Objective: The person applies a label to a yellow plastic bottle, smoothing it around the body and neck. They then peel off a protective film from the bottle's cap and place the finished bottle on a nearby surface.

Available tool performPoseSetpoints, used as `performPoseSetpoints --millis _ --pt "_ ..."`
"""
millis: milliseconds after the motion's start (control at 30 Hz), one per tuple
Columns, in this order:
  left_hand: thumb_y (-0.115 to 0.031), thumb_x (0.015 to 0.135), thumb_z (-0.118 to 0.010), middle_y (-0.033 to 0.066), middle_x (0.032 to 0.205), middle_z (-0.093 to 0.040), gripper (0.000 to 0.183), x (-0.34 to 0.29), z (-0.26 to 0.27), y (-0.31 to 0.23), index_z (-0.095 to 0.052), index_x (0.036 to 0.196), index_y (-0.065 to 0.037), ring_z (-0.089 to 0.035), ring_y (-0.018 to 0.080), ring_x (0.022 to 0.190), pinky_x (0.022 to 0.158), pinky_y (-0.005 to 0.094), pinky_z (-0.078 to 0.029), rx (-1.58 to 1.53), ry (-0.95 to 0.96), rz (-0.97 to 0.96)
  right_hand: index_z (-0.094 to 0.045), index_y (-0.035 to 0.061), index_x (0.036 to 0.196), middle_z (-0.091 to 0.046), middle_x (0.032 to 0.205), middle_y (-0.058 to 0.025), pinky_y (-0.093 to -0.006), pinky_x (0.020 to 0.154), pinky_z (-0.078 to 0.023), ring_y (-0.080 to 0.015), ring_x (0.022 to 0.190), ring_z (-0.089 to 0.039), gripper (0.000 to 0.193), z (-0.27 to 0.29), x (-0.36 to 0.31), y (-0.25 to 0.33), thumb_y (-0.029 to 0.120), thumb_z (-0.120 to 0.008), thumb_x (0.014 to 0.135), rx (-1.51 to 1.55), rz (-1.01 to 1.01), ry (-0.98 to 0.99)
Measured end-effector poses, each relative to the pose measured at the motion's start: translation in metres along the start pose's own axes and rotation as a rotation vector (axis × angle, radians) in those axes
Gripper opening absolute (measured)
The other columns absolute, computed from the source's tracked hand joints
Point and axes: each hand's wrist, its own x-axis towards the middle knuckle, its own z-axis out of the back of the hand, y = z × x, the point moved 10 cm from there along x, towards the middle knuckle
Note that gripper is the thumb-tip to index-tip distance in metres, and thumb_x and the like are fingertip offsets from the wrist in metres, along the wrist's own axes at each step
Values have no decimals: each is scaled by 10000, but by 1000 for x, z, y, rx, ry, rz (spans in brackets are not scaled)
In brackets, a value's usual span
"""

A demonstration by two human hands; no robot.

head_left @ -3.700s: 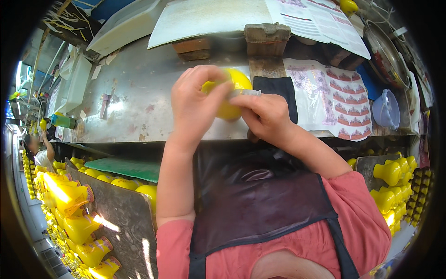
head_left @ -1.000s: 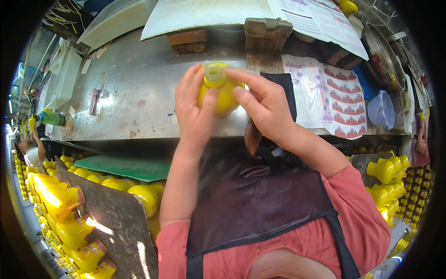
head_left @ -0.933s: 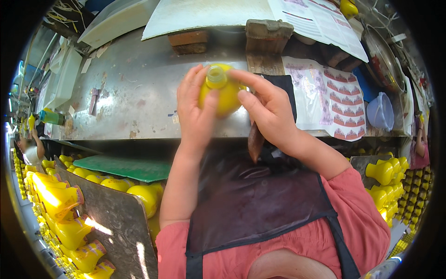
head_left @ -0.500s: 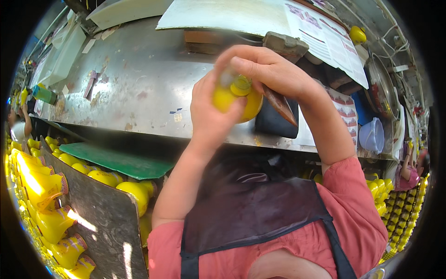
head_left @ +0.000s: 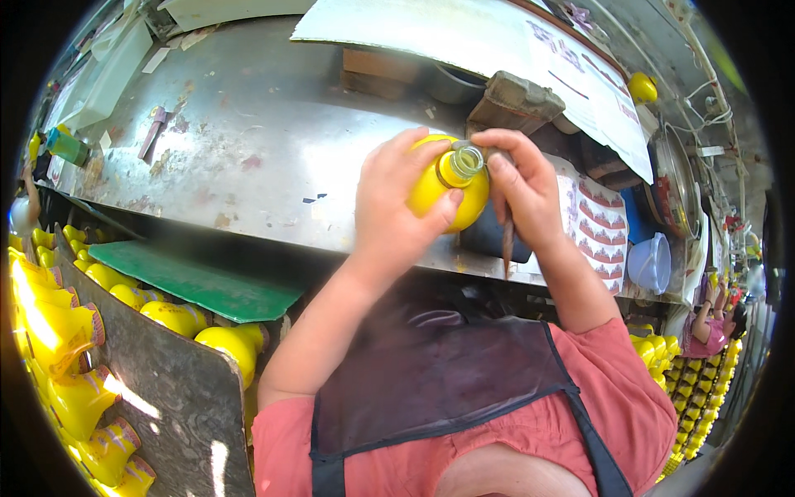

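Note:
My left hand (head_left: 383,195) wraps round a round yellow bottle (head_left: 470,199) with a bare glass neck, which tilts toward the right above the metal bench (head_left: 265,157). In my right hand (head_left: 530,186), fingers closed, is a thin brown tool (head_left: 508,240) with its tail pointing down toward me. Thumb and fingers of this hand are at the bottle's neck. The tool's working end is mostly hidden by the fingers and the neck, so its exact kind is unclear. Under the hands lies a black block-like object (head_left: 489,238) on the bench.
Sheets of printed labels (head_left: 598,224) lie on the right, near a pale blue bucket (head_left: 648,262). A grey rough block (head_left: 517,108) stands behind my hands. Yellow bottles (head_left: 232,348) and a green board (head_left: 195,280) are at lower left. A person (head_left: 708,331) sits far right.
My right hand has come down from over the bottle to the right side of its neck. The bottle now tilts right, and the brown tool hangs more vertically.

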Motion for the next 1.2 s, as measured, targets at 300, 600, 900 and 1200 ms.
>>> performPoseSetpoints --millis 300,600,900,1200 --pt "-223 848 -711 167 1381 -590 426 -1 3 -2 -682 1259 -113 -538 373 1245 1092 475 -404 63 -17 -68 -741 69 1139 -609 669 -44 -311 450 -422 -169 451 -513 380 -28 -74 50 -45 -704 779 -840 846 -302" --pt "-285 1003 -492 191 1403 -585 402 -1 0 -2 -650 1309 -77 -529 397 1263 1110 469 -380 -4 46 -81 -720 136 1220 -575 657 0 -314 443 -435 -146 451 -509 501 -60 -70 52 29 -698 730 -996 827 -83" --pt "-294 857 -708 184 1427 -564 522 -4 -3 -2 -634 1324 -74 -509 355 1339 1140 458 -388 25 46 -25 -693 22 1186 -616 759 1 -206 504 -362 -18 534 -486 283 11 -34 13 43 -695 904 -303 95 -148" --pt "-290 781 -760 190 1370 -579 768 -5 -7 1 -481 1465 -82 -533 401 1258 1094 476 -408 -102 49 73 -631 34 1249 -652 938 -11 -227 673 -477 -59 798 -582 321 -23 37 18 268 -584 1034 -87 -15 474"
